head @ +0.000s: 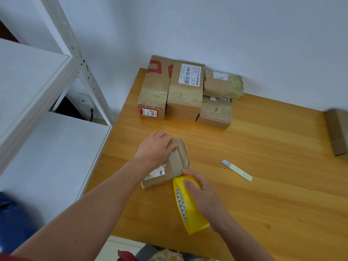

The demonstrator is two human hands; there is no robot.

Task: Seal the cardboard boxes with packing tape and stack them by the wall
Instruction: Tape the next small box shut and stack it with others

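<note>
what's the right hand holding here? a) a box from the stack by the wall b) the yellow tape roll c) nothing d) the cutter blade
b: the right hand grips the yellow tape roll at the near end of the small box, while the blade lies apart on the table.

Wooden table (263, 194) with taped boxes (184, 91) by the wall, a small box (178, 159), a blade (236, 170), a far-right box (339, 132).
</note>
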